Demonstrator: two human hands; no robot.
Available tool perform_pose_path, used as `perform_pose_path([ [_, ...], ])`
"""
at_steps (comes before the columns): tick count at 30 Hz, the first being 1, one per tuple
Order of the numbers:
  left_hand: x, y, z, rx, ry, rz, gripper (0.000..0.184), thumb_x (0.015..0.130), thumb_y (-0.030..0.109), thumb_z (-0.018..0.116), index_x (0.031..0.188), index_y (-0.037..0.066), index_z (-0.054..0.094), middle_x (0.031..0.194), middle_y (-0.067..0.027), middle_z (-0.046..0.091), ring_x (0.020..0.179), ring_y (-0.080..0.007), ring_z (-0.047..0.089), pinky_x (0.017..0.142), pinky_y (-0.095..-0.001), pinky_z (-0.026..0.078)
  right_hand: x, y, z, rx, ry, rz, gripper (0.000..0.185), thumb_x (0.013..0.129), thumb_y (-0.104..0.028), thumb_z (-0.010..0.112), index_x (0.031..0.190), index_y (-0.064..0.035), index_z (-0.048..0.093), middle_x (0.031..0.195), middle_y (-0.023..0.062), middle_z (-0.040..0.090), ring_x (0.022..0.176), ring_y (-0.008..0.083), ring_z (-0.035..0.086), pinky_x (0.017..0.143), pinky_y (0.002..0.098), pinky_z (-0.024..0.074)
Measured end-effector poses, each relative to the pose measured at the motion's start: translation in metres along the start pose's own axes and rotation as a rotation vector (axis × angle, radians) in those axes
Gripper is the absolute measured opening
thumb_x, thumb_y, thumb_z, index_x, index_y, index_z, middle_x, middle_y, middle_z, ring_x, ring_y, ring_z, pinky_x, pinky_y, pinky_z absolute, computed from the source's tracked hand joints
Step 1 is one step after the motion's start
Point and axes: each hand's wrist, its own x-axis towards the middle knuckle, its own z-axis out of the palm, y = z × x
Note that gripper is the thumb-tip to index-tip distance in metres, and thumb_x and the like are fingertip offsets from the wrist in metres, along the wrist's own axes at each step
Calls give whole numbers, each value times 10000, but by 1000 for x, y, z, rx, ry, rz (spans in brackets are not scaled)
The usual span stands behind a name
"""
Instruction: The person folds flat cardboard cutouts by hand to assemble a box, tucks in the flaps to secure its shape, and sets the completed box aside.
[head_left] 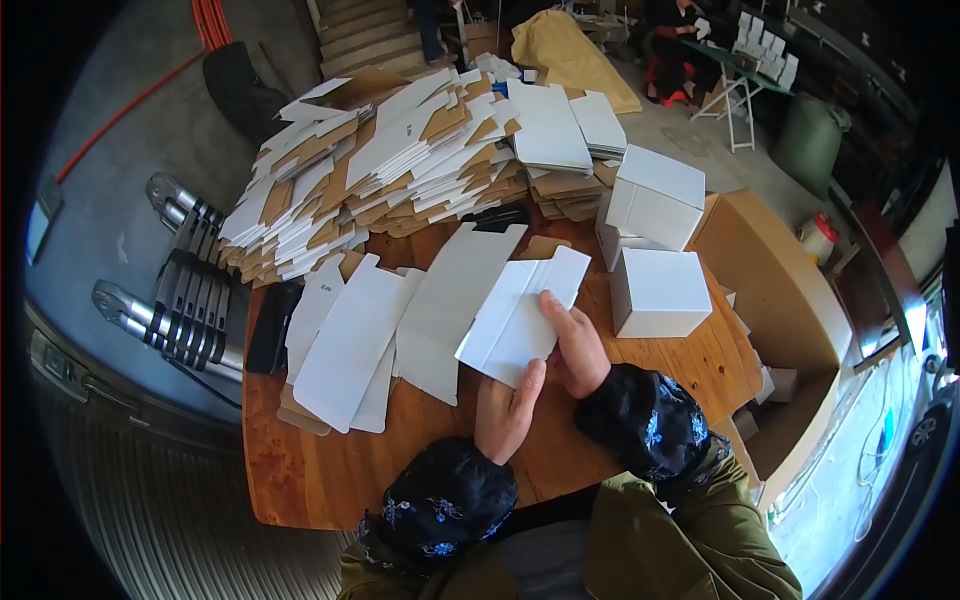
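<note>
A white cardboard box blank (525, 308), partly folded along its creases, is tilted up between my two hands above the wooden table (560, 440). My left hand (507, 412) grips its lower edge, thumb on the white face and the other fingers hidden behind. My right hand (578, 348) holds the right side, its thumb pressed on the face. Just left lie flat white blanks (345, 340) and a greyish blank (455, 310). To the right stand folded white boxes, one in front (660, 292) and another tilted box (657, 197) behind it.
A large heap of flat box blanks (400, 150) covers the table's far side. A black phone-like object (272, 328) lies at the left edge. An open carton (790, 300) with white boxes inside stands at the right. A folded telescopic ladder (190, 290) leans left. A person (680, 45) sits farther back.
</note>
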Motion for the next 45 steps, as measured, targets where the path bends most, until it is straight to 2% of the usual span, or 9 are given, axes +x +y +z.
perform_pose_path([
  [9,-6,5,-1,-107,100,249,567,980,296,486,1419,-45,375,1389,-156,397,1277,-261,409,1074,-378,324,8,-4,-6,-60,59,-42,434,1017,-375,491,1181,19,567,1027,61,657,884,134,637,753,276,515],
  [18,-8,7,5,-201,6,187,632,1004,331,490,1486,-20,279,1448,-153,310,1366,-256,325,1119,-392,280,6,-14,-10,-123,59,-140,465,1016,-380,495,1216,35,555,1064,75,657,940,142,630,814,287,503],
  [22,-41,46,-22,-3,-244,-110,405,1030,223,475,1341,-35,499,1285,-157,571,1137,-252,586,973,-333,456,4,-22,-7,-84,50,-180,478,1014,-379,503,1228,47,549,1076,81,655,962,144,629,829,286,500],
  [24,-46,76,-53,-93,-126,-51,359,1024,237,443,1235,-13,591,1103,-118,660,978,-207,649,790,-327,530,3,-25,-7,-126,6,-179,491,1012,-383,509,1234,54,543,1088,82,652,975,143,628,838,287,500],
  [25,-39,76,-69,-11,54,219,338,1022,242,442,1155,-10,623,1061,-130,663,954,-219,655,722,-367,544,0,-28,-7,-174,-32,-172,500,1011,-387,512,1238,57,540,1097,81,649,982,143,627,843,288,499],
  [26,-32,86,-87,202,238,278,385,1025,262,438,1237,-26,580,1127,-135,641,1056,-217,618,841,-363,513,-3,-28,-7,-224,-70,-164,509,1009,-391,515,1242,61,536,1105,81,647,989,142,626,848,289,499],
  [31,28,64,-116,124,215,98,499,1030,322,467,1366,-45,441,1248,-103,568,1159,-171,509,1017,-298,373,-6,-22,1,-212,-155,-186,515,1010,-419,507,1266,28,529,1116,76,638,978,127,612,854,287,497],
  [41,30,41,-81,11,-31,65,697,992,394,535,1495,16,234,1459,-133,367,1343,-207,350,1124,-350,265,0,-8,7,-484,-153,-491,693,1038,-452,402,1502,-23,119,1345,138,415,1240,171,399,1045,311,329],
  [45,30,38,-73,-83,-90,98,908,937,485,586,1540,27,86,1531,-153,249,1426,-244,228,1161,-373,192,-7,-13,14,-402,-218,-450,627,1047,-421,392,1508,-86,130,1246,115,445,1158,174,426,1037,336,331],
])
